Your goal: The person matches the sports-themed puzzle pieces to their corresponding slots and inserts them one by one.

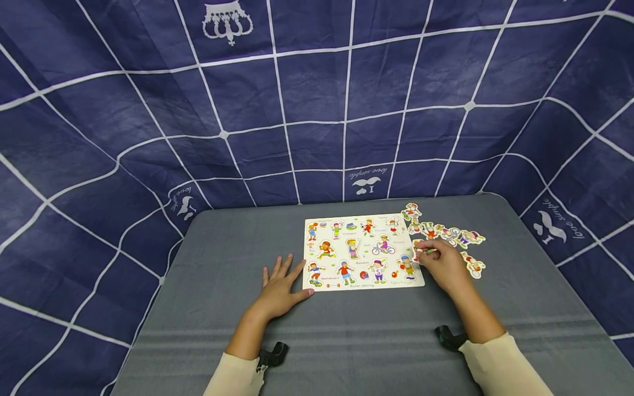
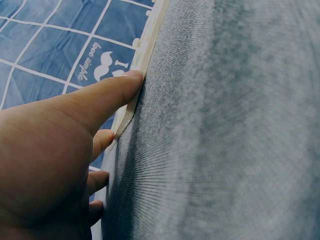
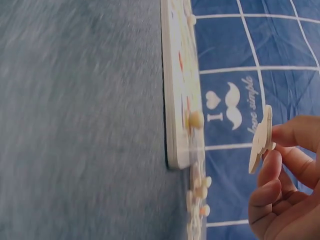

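Observation:
A pale wooden peg puzzle board (image 1: 329, 269) printed with children playing sports lies on the grey table. My left hand (image 1: 279, 291) rests spread at its left edge, with the thumb and index finger touching the board in the left wrist view. In my right hand (image 1: 443, 264), thumb and fingers pinch a thin wooden puzzle piece (image 3: 260, 140) by its back-side knob, just past the board's right edge. The right wrist view shows that piece raised and tilted, apart from the board. Its picture is mostly hidden.
Several loose puzzle pieces (image 1: 470, 238) lie in a curved row to the right of the board. Another piece (image 1: 474, 267) is close beside my right hand. Behind the grey table (image 1: 238, 236) hangs a blue cloth (image 1: 317, 137) with white grid lines.

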`<state>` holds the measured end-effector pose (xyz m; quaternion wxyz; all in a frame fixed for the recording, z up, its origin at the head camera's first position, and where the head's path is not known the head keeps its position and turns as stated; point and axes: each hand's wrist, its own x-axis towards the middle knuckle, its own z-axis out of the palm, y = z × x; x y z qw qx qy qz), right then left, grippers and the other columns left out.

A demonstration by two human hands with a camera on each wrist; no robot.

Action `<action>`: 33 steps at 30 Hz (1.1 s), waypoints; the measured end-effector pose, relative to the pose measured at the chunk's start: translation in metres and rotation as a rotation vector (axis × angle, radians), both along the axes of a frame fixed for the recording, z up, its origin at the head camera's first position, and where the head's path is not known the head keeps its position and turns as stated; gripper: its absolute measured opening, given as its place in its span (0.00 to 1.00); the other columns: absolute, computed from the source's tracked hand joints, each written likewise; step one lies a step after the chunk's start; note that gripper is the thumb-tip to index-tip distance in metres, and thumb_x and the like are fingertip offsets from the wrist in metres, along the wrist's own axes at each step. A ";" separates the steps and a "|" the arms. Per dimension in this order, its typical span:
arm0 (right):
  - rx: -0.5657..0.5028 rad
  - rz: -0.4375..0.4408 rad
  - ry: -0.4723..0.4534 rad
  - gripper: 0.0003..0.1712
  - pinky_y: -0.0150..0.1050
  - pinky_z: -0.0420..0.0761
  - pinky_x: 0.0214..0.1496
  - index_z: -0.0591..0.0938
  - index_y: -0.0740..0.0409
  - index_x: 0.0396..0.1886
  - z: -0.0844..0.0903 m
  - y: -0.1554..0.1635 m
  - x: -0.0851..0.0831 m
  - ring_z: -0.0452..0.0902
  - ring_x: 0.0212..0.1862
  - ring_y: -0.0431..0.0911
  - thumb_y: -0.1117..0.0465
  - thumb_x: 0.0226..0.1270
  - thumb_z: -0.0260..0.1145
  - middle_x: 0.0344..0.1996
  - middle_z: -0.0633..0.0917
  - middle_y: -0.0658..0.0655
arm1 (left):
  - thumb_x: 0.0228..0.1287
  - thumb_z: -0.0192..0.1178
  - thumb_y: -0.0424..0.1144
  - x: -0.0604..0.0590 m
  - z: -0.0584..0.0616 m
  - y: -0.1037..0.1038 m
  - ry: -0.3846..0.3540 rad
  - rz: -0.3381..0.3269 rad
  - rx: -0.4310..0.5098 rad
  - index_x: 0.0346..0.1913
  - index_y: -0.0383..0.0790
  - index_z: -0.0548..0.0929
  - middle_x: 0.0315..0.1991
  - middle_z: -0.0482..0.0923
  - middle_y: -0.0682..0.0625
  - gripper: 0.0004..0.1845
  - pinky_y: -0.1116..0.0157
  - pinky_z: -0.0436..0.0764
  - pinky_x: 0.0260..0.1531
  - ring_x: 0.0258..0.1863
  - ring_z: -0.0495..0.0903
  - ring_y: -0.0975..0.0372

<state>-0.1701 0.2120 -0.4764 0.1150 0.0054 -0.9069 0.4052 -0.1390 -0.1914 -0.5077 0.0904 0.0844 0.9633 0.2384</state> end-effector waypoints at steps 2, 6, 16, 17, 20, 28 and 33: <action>-0.007 0.005 0.005 0.11 0.28 0.71 0.29 0.88 0.61 0.44 0.001 -0.004 -0.001 0.71 0.28 0.30 0.66 0.63 0.69 0.35 0.82 0.58 | 0.63 0.62 0.67 0.000 0.000 0.000 -0.001 0.000 -0.001 0.79 0.58 0.62 0.83 0.47 0.43 0.44 0.31 0.33 0.74 0.83 0.37 0.42; -0.030 0.017 0.015 0.10 0.28 0.71 0.30 0.88 0.62 0.43 0.003 -0.013 -0.004 0.70 0.29 0.32 0.67 0.63 0.69 0.36 0.81 0.60 | 0.63 0.62 0.67 0.001 0.001 0.000 -0.004 0.001 0.001 0.79 0.59 0.62 0.83 0.46 0.43 0.44 0.31 0.33 0.74 0.83 0.37 0.43; -0.067 0.056 -0.008 0.10 0.28 0.73 0.29 0.88 0.61 0.44 0.007 -0.033 -0.011 0.72 0.29 0.33 0.67 0.63 0.69 0.38 0.82 0.59 | 0.63 0.62 0.68 0.000 0.000 0.000 -0.006 0.009 -0.002 0.79 0.59 0.61 0.83 0.47 0.44 0.45 0.32 0.33 0.74 0.83 0.37 0.43; -0.071 0.064 -0.004 0.10 0.28 0.73 0.29 0.88 0.61 0.44 0.007 -0.035 -0.011 0.71 0.29 0.33 0.67 0.63 0.69 0.38 0.82 0.60 | 0.62 0.62 0.68 0.000 0.000 0.000 -0.007 0.010 -0.001 0.79 0.60 0.61 0.83 0.46 0.44 0.45 0.32 0.33 0.74 0.83 0.37 0.43; -0.082 0.083 0.004 0.10 0.29 0.72 0.28 0.88 0.60 0.44 0.008 -0.041 -0.014 0.71 0.28 0.34 0.67 0.63 0.70 0.38 0.82 0.60 | 0.62 0.62 0.68 0.000 0.000 0.000 -0.010 0.011 0.001 0.79 0.59 0.61 0.83 0.47 0.44 0.45 0.32 0.33 0.74 0.83 0.37 0.43; -0.088 0.113 0.002 0.10 0.30 0.72 0.28 0.89 0.58 0.43 0.008 -0.056 -0.021 0.72 0.29 0.37 0.67 0.63 0.70 0.36 0.81 0.59 | 0.63 0.62 0.68 0.000 -0.001 0.000 -0.003 0.008 -0.002 0.79 0.59 0.61 0.83 0.47 0.44 0.44 0.32 0.34 0.74 0.83 0.38 0.43; -0.090 0.127 -0.011 0.09 0.30 0.70 0.30 0.89 0.57 0.43 0.010 -0.064 -0.024 0.71 0.31 0.39 0.66 0.63 0.70 0.36 0.81 0.58 | 0.63 0.62 0.67 0.000 -0.001 0.000 0.002 0.005 -0.003 0.79 0.59 0.61 0.83 0.47 0.43 0.44 0.31 0.34 0.74 0.83 0.38 0.43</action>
